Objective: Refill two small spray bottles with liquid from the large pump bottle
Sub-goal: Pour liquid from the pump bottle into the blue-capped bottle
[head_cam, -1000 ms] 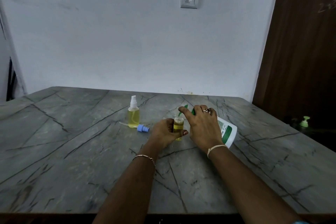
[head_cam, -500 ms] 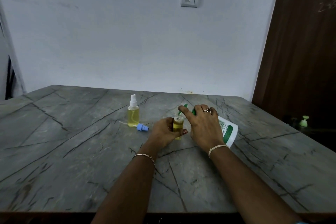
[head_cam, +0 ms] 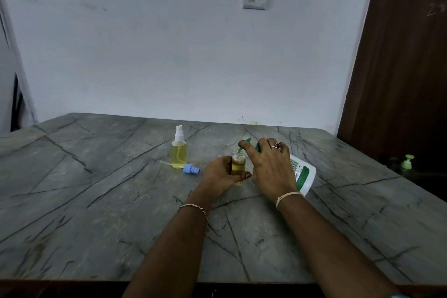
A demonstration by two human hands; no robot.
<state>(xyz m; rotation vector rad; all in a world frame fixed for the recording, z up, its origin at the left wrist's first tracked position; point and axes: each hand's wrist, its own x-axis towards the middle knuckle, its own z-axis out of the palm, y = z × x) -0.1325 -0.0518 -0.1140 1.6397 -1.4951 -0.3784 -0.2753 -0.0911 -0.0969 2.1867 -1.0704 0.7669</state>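
The second small bottle (head_cam: 238, 164) is being held upright on the table (head_cam: 96, 201) by the left hand (head_cam: 219, 174), with fingers and thumb wrapped round its body. The large pump bottle (head_cam: 302, 172), leaning at three o'clock from it, is being gripped at the pump head by the right hand (head_cam: 268, 164), fingers bent over it. The green nozzle (head_cam: 243, 145) is being pointed at the open neck. This bottle is looking nearly full. At ten o'clock the first spray bottle (head_cam: 179, 155) is standing filled and capped. Judged left: finishing the pumping and screwing on the blue sprayer (head_cam: 191, 169), lying at nine o'clock.
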